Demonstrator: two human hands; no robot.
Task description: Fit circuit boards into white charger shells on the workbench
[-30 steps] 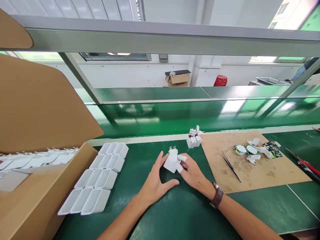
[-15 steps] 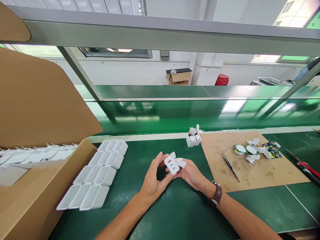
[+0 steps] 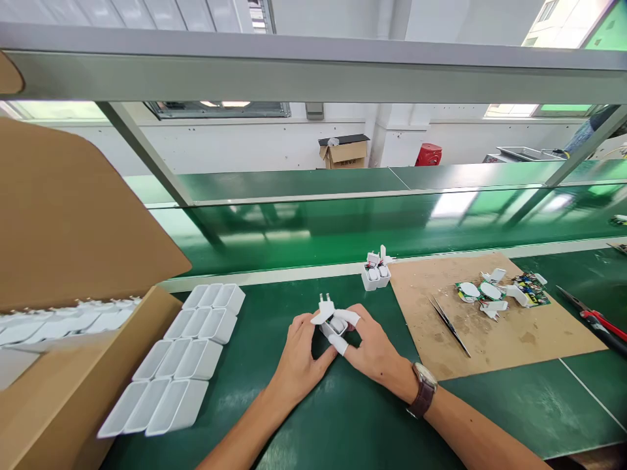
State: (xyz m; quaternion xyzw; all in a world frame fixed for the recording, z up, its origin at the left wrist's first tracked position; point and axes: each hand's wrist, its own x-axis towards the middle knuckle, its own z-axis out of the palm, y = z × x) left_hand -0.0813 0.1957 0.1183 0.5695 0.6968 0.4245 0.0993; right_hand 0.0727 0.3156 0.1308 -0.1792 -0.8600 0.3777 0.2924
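Note:
A small white charger housing [image 3: 335,326] is held between both hands at the centre, above the green table. Its open side shows white parts inside, and a piece with two plug pins stands up at its far edge. My left hand [image 3: 300,356] grips it from the left. From the right, my right hand [image 3: 373,346] grips it, with white covers on thumb and index finger. Beyond them stands a white housing [image 3: 376,278] filled with parts. Rows of white open housings [image 3: 179,359] lie to the left.
An open cardboard box [image 3: 93,385] with white parts fills the left side. To the right, a brown board [image 3: 519,339] carries tweezers [image 3: 449,325] and circuit boards [image 3: 490,292]. Red-handled pliers [image 3: 592,316] lie at the far right. A metal frame bar [image 3: 313,72] crosses overhead.
The charger housing has been turned over: its flat face with ports showed before, and now its open side with parts and plug pins shows. My right wrist has rotated, and the view has shifted slightly.

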